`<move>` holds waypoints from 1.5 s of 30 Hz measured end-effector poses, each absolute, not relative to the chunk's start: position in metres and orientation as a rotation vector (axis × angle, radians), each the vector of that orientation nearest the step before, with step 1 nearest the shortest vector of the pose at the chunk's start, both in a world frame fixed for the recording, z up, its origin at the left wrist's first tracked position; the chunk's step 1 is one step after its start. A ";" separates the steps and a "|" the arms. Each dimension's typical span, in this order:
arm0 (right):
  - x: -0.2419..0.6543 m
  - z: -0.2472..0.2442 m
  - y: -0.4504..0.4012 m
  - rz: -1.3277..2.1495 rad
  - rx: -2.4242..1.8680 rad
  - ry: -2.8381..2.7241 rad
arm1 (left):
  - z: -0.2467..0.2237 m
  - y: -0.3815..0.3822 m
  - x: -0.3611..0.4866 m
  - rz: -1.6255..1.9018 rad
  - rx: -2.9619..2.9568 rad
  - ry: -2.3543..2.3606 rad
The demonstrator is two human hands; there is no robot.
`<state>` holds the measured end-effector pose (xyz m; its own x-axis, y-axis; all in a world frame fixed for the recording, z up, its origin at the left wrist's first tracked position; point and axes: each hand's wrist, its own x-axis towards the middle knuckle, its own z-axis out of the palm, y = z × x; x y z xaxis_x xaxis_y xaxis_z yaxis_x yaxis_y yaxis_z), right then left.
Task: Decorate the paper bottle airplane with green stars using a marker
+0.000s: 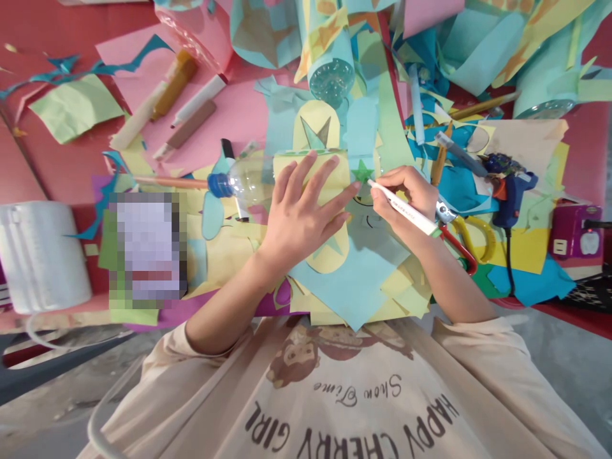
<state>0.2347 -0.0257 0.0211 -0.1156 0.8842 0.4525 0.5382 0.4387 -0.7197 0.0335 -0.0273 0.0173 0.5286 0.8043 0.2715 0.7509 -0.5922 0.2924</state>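
Note:
My right hand [414,191] is closed around a white marker [404,210] with a green end. The marker's tip is at the edge of a small green star [362,171]. Spread and flat, my left hand [299,220] rests on yellow paper [337,171] around a clear plastic bottle [251,182] lying on its side. The bottle's blue cap [220,185] points left. Yellow cutouts with star shapes [315,124] show above and below my left hand. Light blue paper [349,280] lies under my hands, and my left palm hides part of the bottle.
To the right are a blue glue gun [514,191], yellow-handled scissors [482,239] and a purple plug box [576,233]. On the left lie a blurred phone [148,248], a white pouch [43,255] and several markers [174,86]. Paper-wrapped bottles [329,70] and scraps fill the back.

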 end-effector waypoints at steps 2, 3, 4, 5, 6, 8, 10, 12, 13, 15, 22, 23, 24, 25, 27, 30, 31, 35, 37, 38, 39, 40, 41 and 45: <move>0.235 0.021 -0.026 0.477 -1.222 -1.796 | 0.017 -0.027 0.034 0.573 2.638 1.345; 0.235 0.021 -0.025 0.472 -1.218 -1.801 | 0.017 -0.027 0.034 0.576 2.643 1.345; 0.235 0.021 -0.025 0.469 -1.214 -1.807 | 0.016 -0.027 0.034 0.584 2.646 1.344; 0.235 0.021 -0.025 0.468 -1.212 -1.811 | 0.016 -0.027 0.034 0.594 2.645 1.342; 0.235 0.021 -0.025 0.470 -1.214 -1.812 | 0.016 -0.027 0.034 0.604 2.642 1.341; 0.235 0.021 -0.025 0.480 -1.215 -1.802 | 0.015 -0.026 0.035 0.623 2.637 1.341; 0.235 0.020 -0.026 0.488 -1.215 -1.786 | 0.015 -0.026 0.035 0.628 2.635 1.343; 0.235 0.020 -0.026 0.484 -1.216 -1.782 | 0.015 -0.026 0.035 0.625 2.627 1.342; 0.235 0.020 -0.026 0.481 -1.215 -1.784 | 0.015 -0.026 0.035 0.623 2.619 1.340; 0.235 0.020 -0.026 0.478 -1.213 -1.790 | 0.015 -0.026 0.034 0.622 2.602 1.336; 0.235 0.019 -0.026 0.480 -1.224 -1.771 | 0.015 -0.027 0.034 0.619 2.598 1.329; 0.234 0.020 -0.026 0.477 -1.224 -1.772 | 0.015 -0.027 0.034 0.615 2.600 1.329; 0.234 0.020 -0.026 0.477 -1.225 -1.776 | 0.015 -0.027 0.034 0.613 2.602 1.329; 0.234 0.020 -0.026 0.479 -1.227 -1.781 | 0.015 -0.027 0.034 0.613 2.607 1.329; 0.234 0.020 -0.026 0.481 -1.228 -1.785 | 0.015 -0.027 0.034 0.615 2.624 1.330; 0.234 0.020 -0.027 0.476 -1.236 -1.777 | 0.015 -0.027 0.034 0.610 2.625 1.332; 0.234 0.019 -0.027 0.474 -1.240 -1.773 | 0.016 -0.027 0.034 0.602 2.615 1.330; 0.235 0.018 -0.026 0.473 -1.239 -1.776 | 0.017 -0.027 0.034 0.571 2.578 1.325; 0.235 0.019 -0.026 0.476 -1.237 -1.777 | 0.017 -0.027 0.034 0.574 2.576 1.323; 0.235 0.019 -0.026 0.475 -1.239 -1.776 | 0.017 -0.027 0.034 0.581 2.577 1.323; 0.235 0.019 -0.026 0.472 -1.241 -1.775 | 0.016 -0.027 0.034 0.589 2.580 1.323; 0.235 0.019 -0.026 0.466 -1.242 -1.772 | 0.016 -0.026 0.034 0.597 2.587 1.323; 0.235 0.019 -0.026 0.459 -1.242 -1.773 | 0.016 -0.026 0.034 0.603 2.598 1.324; 0.235 0.018 -0.027 0.446 -1.241 -1.779 | 0.015 -0.027 0.034 0.611 2.633 1.326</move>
<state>0.2347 -0.0269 0.0185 -0.0979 0.8813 0.4624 0.5594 0.4330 -0.7068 0.0341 -0.0267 0.0154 0.5318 0.7936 0.2956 0.7405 -0.6051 0.2923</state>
